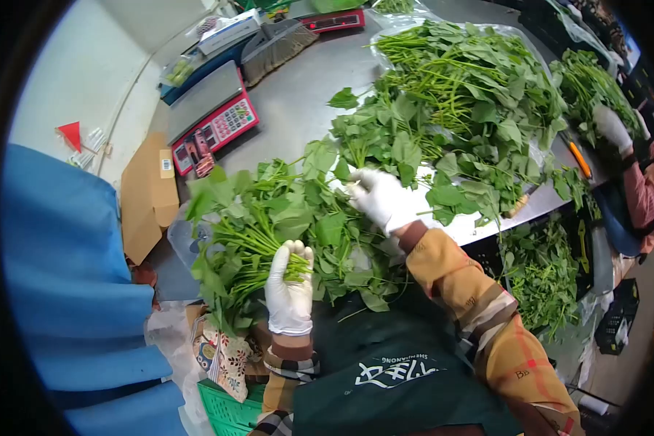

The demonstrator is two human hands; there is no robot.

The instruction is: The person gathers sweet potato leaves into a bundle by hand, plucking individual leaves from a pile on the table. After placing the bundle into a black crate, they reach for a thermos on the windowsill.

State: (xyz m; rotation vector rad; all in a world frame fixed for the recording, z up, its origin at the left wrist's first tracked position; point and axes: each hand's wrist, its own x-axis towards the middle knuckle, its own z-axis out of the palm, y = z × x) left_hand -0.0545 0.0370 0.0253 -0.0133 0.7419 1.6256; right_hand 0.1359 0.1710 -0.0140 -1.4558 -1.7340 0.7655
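My left hand, in a white glove, is wrapped round the stems of a bunch of leafy greens in front of my dark apron. The bunch's leaves fan out to the left and downward. To the right and farther up, my white-gloved right hand has its fingers drawn together at the edge of loose leaves on the table; it is slightly blurred, and what lies between the fingertips is hidden. Just beyond it spreads a large heap of the same long-stemmed greens, partly on clear plastic.
A red scale and a brush stand at the table's back left, near a cardboard box. An orange-handled tool lies at the right edge. Below is a black crate of greens. A co-worker's gloved hand touches greens at far right.
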